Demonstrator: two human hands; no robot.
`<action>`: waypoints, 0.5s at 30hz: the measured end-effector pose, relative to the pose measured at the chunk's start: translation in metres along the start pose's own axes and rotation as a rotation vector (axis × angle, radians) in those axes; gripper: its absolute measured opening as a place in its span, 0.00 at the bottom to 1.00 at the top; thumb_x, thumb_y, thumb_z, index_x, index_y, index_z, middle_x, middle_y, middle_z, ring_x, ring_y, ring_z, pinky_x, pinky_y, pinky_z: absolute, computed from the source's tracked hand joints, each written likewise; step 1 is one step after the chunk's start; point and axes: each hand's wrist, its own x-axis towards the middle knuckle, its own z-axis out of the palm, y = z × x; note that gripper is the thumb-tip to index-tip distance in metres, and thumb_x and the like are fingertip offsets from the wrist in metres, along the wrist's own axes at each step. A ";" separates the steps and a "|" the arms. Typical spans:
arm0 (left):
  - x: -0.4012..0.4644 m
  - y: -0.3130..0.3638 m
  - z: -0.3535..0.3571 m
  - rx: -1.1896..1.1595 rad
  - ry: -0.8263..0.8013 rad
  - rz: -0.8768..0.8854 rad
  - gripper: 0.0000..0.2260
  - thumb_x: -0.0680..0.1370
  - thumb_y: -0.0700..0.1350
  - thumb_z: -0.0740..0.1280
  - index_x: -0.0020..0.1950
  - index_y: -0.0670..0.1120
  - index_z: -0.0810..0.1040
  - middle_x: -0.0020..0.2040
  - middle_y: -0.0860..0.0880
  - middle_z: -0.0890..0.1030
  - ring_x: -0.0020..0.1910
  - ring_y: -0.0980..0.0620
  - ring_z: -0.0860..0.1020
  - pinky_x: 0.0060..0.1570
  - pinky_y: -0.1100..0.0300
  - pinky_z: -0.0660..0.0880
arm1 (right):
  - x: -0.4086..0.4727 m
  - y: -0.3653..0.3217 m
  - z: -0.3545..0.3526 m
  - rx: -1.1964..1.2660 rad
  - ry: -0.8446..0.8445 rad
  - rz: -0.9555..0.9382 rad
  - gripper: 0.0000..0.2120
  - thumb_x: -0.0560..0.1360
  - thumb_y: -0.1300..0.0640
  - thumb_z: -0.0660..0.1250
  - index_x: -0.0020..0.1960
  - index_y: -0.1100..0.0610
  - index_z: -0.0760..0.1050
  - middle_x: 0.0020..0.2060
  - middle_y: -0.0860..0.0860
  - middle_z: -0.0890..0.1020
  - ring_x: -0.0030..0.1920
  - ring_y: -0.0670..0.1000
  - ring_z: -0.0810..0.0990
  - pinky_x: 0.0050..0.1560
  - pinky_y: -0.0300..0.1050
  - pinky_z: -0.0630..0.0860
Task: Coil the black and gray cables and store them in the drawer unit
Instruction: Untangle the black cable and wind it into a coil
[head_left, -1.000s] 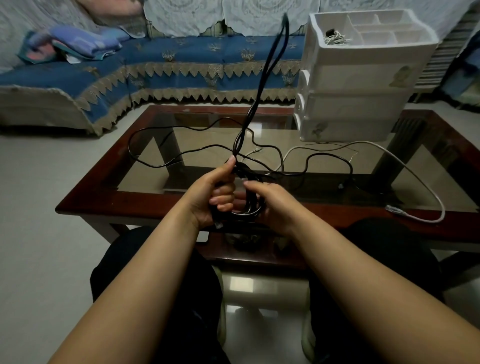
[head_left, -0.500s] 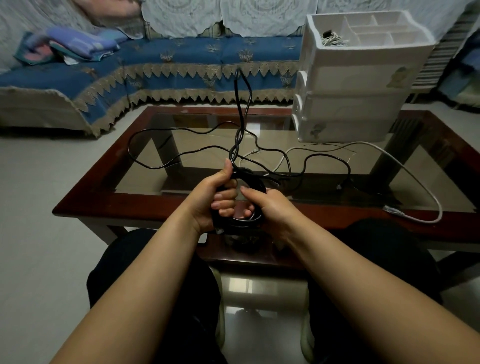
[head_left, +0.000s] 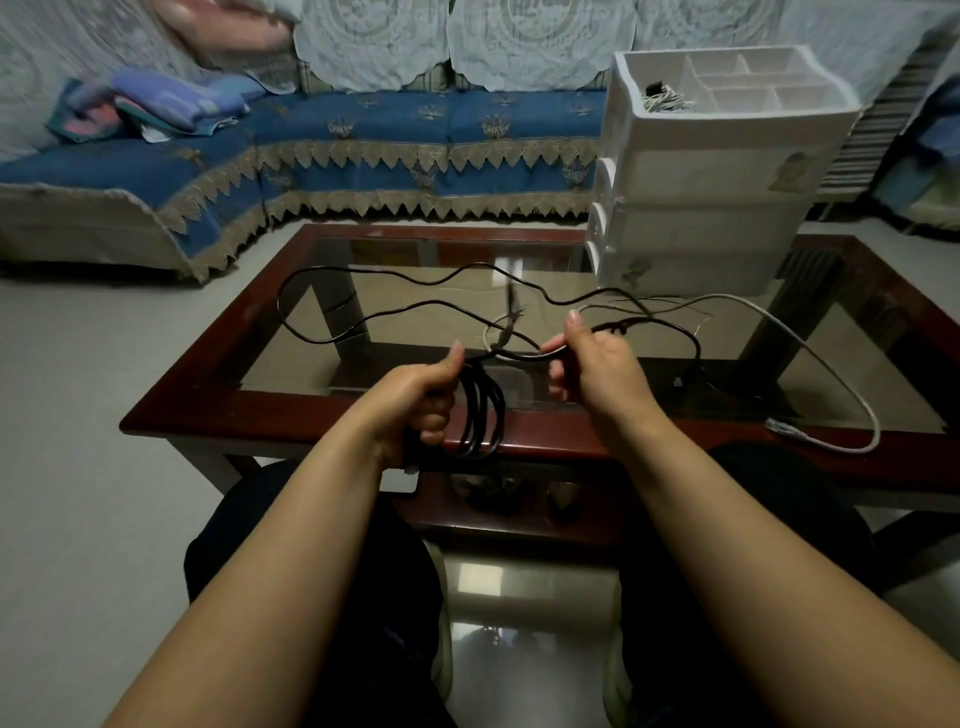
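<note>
A black cable (head_left: 483, 410) hangs in several coiled loops from my left hand (head_left: 415, 395), which grips it over the table's near edge. My right hand (head_left: 597, 364) holds the free run of the same cable a short way to the right. The rest of the black cable trails in loose curves over the glass top. A gray cable (head_left: 831, 364) arcs across the right side of the table, its plug near the front edge. The white drawer unit (head_left: 717, 171) stands at the table's far right with its drawers closed.
The glass-topped table has a dark red wooden frame (head_left: 311, 415). The unit's top tray (head_left: 727, 78) has compartments, one holding small pale wires. A blue sofa (head_left: 363, 135) with folded cloth runs along the back. My knees are under the table's near edge.
The tall loop of black cable that stood up has come down. My right hand has moved right, away from my left, drawing out a length of cable. The coil in my left hand has grown.
</note>
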 end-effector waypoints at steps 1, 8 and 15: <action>0.000 0.000 -0.001 -0.038 0.056 0.036 0.20 0.73 0.59 0.66 0.27 0.50 0.68 0.22 0.54 0.62 0.18 0.58 0.58 0.18 0.66 0.57 | -0.001 0.001 0.000 -0.039 0.041 -0.035 0.20 0.82 0.49 0.53 0.40 0.58 0.75 0.30 0.51 0.76 0.29 0.46 0.75 0.31 0.38 0.73; 0.004 -0.005 -0.005 -0.138 0.367 0.229 0.17 0.76 0.56 0.67 0.35 0.47 0.68 0.20 0.55 0.65 0.18 0.58 0.62 0.19 0.63 0.60 | 0.005 -0.001 0.004 0.886 0.212 0.216 0.06 0.79 0.63 0.60 0.43 0.61 0.72 0.38 0.56 0.79 0.40 0.51 0.82 0.49 0.47 0.80; 0.007 -0.009 -0.007 -0.010 0.650 0.315 0.18 0.76 0.60 0.66 0.39 0.46 0.72 0.29 0.49 0.72 0.25 0.53 0.70 0.22 0.62 0.67 | 0.009 -0.003 -0.007 0.083 0.160 0.000 0.10 0.82 0.59 0.54 0.62 0.56 0.69 0.32 0.51 0.75 0.27 0.44 0.78 0.30 0.42 0.79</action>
